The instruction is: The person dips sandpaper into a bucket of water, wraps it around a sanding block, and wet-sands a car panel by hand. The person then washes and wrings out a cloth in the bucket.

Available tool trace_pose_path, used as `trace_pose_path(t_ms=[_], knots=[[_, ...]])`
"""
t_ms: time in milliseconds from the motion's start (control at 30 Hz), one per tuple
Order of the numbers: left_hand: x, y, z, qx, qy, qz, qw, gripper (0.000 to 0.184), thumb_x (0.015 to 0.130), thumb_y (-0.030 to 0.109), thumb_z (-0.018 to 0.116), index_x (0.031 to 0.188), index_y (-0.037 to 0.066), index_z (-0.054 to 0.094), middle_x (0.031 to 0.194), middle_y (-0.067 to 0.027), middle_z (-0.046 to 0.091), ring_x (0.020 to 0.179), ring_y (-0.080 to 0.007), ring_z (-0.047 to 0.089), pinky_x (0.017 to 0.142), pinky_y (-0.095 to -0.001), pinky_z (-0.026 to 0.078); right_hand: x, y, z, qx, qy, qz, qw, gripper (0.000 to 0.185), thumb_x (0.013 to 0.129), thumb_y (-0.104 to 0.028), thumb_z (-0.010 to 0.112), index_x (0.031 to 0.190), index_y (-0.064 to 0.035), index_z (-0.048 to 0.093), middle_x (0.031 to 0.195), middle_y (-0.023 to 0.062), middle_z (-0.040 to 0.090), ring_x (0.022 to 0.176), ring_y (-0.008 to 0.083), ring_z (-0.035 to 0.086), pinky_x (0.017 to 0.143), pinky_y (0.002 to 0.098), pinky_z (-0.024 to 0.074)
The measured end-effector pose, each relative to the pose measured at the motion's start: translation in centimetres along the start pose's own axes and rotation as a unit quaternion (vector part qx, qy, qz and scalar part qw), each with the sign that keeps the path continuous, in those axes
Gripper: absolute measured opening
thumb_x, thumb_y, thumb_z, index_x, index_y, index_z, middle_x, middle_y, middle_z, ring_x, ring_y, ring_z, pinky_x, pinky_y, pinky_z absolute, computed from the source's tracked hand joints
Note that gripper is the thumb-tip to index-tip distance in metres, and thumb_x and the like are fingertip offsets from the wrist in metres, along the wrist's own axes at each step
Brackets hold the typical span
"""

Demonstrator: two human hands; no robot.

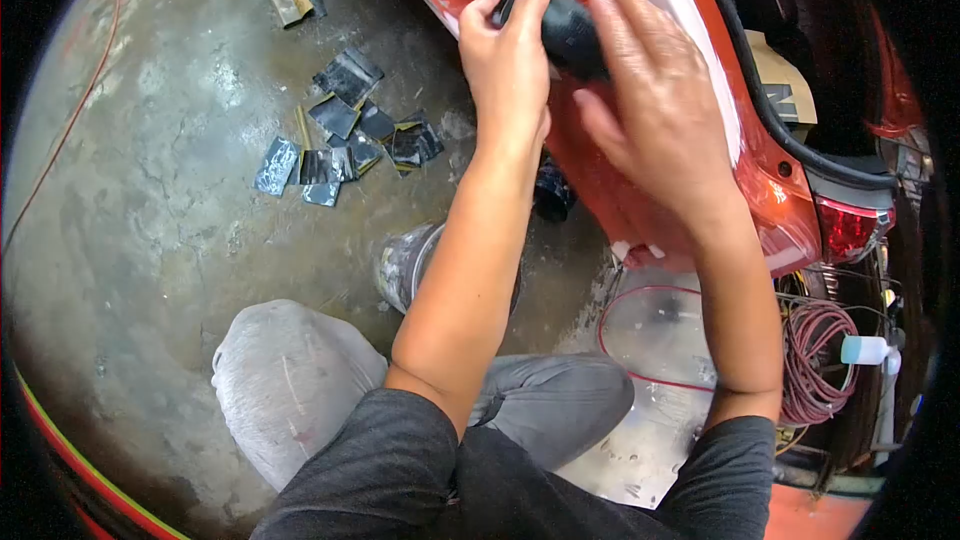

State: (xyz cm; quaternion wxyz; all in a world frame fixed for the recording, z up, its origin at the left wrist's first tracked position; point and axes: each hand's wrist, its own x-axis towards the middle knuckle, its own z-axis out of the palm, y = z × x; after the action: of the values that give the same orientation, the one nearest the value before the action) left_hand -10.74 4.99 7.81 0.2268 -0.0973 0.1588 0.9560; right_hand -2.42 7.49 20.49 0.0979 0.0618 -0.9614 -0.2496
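Note:
My left hand (508, 65) is closed on a curved black piece of sandpaper (572, 32), the thumb on top near one end. My right hand (665, 105) is open at the other end of the sandpaper, its fingers stretched out and its thumb apart. Whether the right palm touches the sandpaper I cannot tell. Both hands are over an orange-red car body panel (640, 200), which has a pale white band (700, 50) along its edge.
Several dark sandpaper pieces (335, 165) lie scattered on the wet concrete floor (180, 270). A stained bucket (405, 265) stands beneath my left forearm, with a black cylindrical object (553, 192) nearby. A red tail light (850, 228) and a coiled hose (815, 365) are at right.

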Motion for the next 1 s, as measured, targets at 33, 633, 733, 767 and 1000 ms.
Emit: trace_pose_path(t_ms=[33, 633, 733, 767, 1000], knots=[[0.4, 0.5, 0.3, -0.02, -0.029, -0.006, 0.999, 0.049, 0.093, 0.026, 0.078, 0.119, -0.008, 0.053, 0.107, -0.0125, 0.063, 0.094, -0.0156, 0.062, 0.079, -0.0286, 0.052, 0.4, -1.2, 0.2, -0.07, -0.026, -0.005, 0.997, 0.069, 0.083, -0.013, 0.072, 0.148, -0.0092, 0.051, 0.149, 0.0075, 0.053, 0.139, 0.0255, 0.049, 0.118, 0.0436, 0.0337], [5.2, -6.0, -4.9, 0.309, 0.247, 0.033, 0.918, 0.075, 0.102, 0.053, 0.051, 0.149, -0.004, 0.037, 0.157, -0.0277, 0.031, 0.147, -0.0441, 0.026, 0.118, -0.0528, 0.028, -3.4, 5.4, -1.6, -0.275, -0.246, -0.185, 0.911, 0.058, 0.087, -0.019, 0.057, 0.144, -0.0262, 0.058, 0.156, -0.0061, 0.046, 0.129, 0.0188, 0.047, 0.11, 0.041, 0.0362], [4.8, -8.9, -4.5, 0.223, 0.214, -0.097, 0.946, 0.079, 0.104, 0.057, 0.044, 0.153, -0.003, 0.031, 0.158, -0.0267, 0.032, 0.147, -0.0403, 0.031, 0.119, -0.0493, 0.027, -0.4, 3.6, 1.4, -0.251, -0.221, -0.201, 0.921, 0.054, 0.087, -0.02, 0.056, 0.141, -0.0208, 0.06, 0.152, -0.0044, 0.049, 0.13, 0.019, 0.048, 0.11, 0.0405, 0.0359], [4.8, -9.8, -4.7, 0.188, 0.211, -0.092, 0.955, 0.079, 0.104, 0.057, 0.043, 0.154, -0.003, 0.03, 0.157, -0.0264, 0.033, 0.146, -0.039, 0.033, 0.119, -0.0481, 0.028, 0.2, 2.8, 2.2, -0.275, -0.227, -0.198, 0.913, 0.053, 0.088, -0.02, 0.056, 0.14, -0.02, 0.061, 0.149, -0.0036, 0.051, 0.13, 0.0192, 0.049, 0.11, 0.0402, 0.0358], [5.1, -8.9, -4.3, 0.164, 0.179, -0.092, 0.966, 0.086, 0.104, 0.059, 0.041, 0.16, -0.002, 0.02, 0.157, -0.0318, 0.032, 0.146, -0.0448, 0.033, 0.12, -0.0495, 0.03, -2.4, 4.9, -0.4, -0.251, -0.229, -0.192, 0.921, 0.052, 0.088, -0.022, 0.056, 0.139, -0.0209, 0.062, 0.149, -0.004, 0.051, 0.128, 0.0183, 0.049, 0.108, 0.041, 0.0379]])
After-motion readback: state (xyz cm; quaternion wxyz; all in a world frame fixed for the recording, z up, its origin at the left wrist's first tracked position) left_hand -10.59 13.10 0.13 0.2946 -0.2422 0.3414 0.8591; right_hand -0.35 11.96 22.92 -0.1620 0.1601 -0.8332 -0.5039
